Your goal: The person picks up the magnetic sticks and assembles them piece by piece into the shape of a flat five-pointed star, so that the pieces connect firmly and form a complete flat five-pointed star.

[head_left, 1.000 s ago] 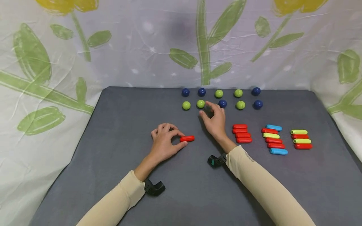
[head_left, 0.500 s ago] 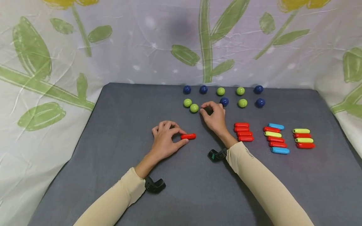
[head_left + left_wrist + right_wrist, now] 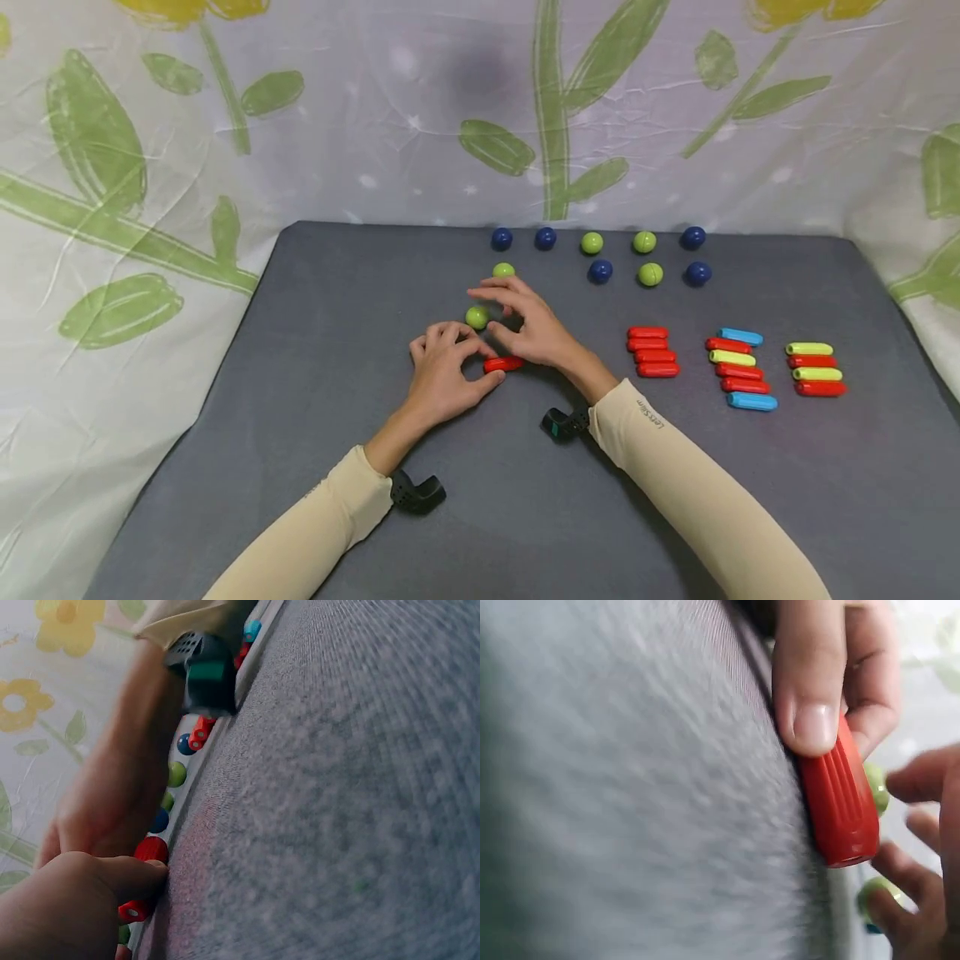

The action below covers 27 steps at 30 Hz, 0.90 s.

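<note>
My left hand (image 3: 438, 371) pinches a small red ribbed plastic tube (image 3: 503, 364) between thumb and fingers, low over the grey cloth. In the right wrist view the thumb lies along the tube's (image 3: 845, 802) ribbed side, and its narrower end points away from that hand. My right hand (image 3: 536, 329) is just behind and right of the tube, its fingers spread and loosely bent. A green ball (image 3: 477, 317) sits between the two hands, right at the left fingertips and under the right fingers. Another green ball (image 3: 504, 270) is partly hidden behind the right hand.
Blue and green balls, such as a blue ball (image 3: 600, 272), stand in two rows at the back. To the right lie three stacks of tubes: red tubes (image 3: 655, 356), a mixed group with a blue tube (image 3: 752, 402), and red and yellow tubes (image 3: 817, 375).
One green ball has left the front row and come left and nearer, towards the left hand. The right hand has followed it leftwards. The left hand keeps the red tube almost in place.
</note>
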### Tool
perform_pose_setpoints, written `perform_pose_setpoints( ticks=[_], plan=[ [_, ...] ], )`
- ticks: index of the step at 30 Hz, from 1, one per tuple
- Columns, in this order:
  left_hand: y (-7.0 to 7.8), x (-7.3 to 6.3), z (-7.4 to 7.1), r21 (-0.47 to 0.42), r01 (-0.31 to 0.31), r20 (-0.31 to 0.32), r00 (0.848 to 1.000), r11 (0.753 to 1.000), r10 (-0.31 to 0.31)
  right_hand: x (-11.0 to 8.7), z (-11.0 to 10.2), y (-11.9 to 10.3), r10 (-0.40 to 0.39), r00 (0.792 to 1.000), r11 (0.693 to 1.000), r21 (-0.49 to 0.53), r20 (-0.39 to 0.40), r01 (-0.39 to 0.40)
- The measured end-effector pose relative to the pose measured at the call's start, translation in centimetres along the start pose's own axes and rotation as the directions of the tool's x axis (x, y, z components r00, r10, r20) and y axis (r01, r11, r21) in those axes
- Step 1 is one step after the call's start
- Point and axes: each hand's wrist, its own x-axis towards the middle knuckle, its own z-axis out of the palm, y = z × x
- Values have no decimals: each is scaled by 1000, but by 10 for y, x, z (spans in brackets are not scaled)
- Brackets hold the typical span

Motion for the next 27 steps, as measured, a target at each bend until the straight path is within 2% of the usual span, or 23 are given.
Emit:
perform_pose_setpoints(
  ticks=[3,6,8,11,14,17,21,27],
  plan=[
    [1,1,1,-7,-9,-3,1000,1000,9,6,1,-6,-7,989,998,-58,146,15],
    [2,1,2,-17,-13,-6,1000,1000,13,5,-2,-6,36,983,995,-94,181,-20],
    [3,2,2,-20,-12,-11,1000,1000,12,2,-7,-3,79,985,994,-89,156,-66],
    [3,3,2,-17,0,-21,1000,1000,-1,-10,-18,1,153,985,985,-87,79,-146],
    [3,3,1,-13,26,-37,999,1000,-26,-26,-28,6,222,975,973,-60,-3,-221],
    [2,1,0,-22,49,-53,997,999,-50,-44,-32,8,264,963,964,-5,-56,-265],
    [1,0,0,-24,53,-61,997,998,-54,-61,-31,5,249,965,969,25,-78,-248],
    [0,-1,2,-9,22,-61,998,1000,-23,-70,-23,-2,203,975,978,-36,-90,-207]
  ],
)
